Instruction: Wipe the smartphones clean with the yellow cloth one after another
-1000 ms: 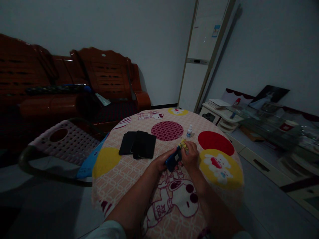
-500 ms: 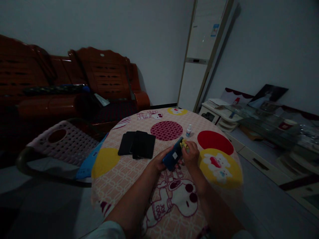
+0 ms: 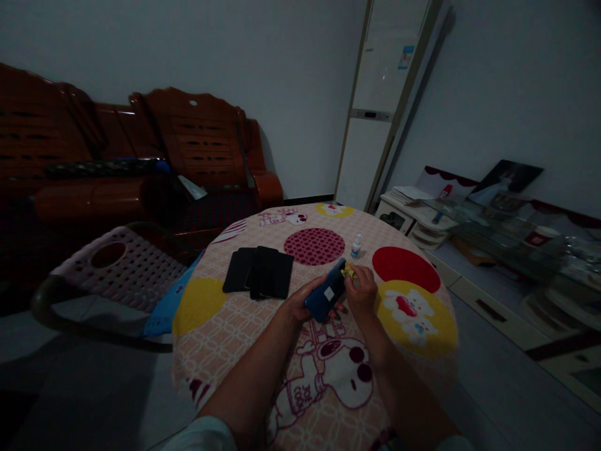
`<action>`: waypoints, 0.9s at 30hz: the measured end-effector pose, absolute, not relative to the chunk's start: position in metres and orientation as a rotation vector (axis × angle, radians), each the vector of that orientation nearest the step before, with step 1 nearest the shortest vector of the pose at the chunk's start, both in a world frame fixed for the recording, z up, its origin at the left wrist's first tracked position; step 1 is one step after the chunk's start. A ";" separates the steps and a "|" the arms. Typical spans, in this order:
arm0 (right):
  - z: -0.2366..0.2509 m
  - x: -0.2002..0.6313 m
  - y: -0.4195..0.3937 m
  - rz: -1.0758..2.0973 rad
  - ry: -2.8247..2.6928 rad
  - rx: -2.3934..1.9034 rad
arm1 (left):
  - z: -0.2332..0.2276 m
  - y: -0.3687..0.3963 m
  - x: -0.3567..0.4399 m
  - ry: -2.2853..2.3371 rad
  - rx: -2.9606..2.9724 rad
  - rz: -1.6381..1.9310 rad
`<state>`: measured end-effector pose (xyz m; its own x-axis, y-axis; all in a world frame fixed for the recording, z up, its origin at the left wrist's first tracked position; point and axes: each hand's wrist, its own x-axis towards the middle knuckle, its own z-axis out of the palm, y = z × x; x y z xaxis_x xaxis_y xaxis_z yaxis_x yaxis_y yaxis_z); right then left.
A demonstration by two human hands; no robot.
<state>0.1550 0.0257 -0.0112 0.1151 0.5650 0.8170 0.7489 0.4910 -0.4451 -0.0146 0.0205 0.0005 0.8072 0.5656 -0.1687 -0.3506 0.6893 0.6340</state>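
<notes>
A blue phone [image 3: 320, 303], its back turned up with a small pale label on it, lies tilted in my left hand [image 3: 298, 304], whose fingers wrap round its sides. My right hand [image 3: 362, 290] pinches a small crumpled yellow cloth [image 3: 348, 271] against the far end of the phone. Just beyond that end a small white bottle [image 3: 356, 246] with a white cap stands upright on the patterned tablecloth [image 3: 263, 338]. Left of my hands lie several flat black tablet-like slabs [image 3: 271, 274], overlapping one another.
A woven chair [image 3: 117, 269] with a blue cushion [image 3: 171, 307] is at the table's left. Behind it stands a carved wooden sofa [image 3: 197, 138]. To the right runs a low white cabinet [image 3: 474, 300] with a glass top and a paper cup [image 3: 539, 236]. A tall air conditioner [image 3: 369, 144] stands at the back.
My right hand and the yellow cloth have shifted very slightly to the right at the phone's far end. The phone stays in my left hand, almost unmoved.
</notes>
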 end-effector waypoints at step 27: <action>-0.013 0.146 0.020 -0.111 -1.631 -1.140 | 0.002 0.027 -0.018 0.379 0.404 0.733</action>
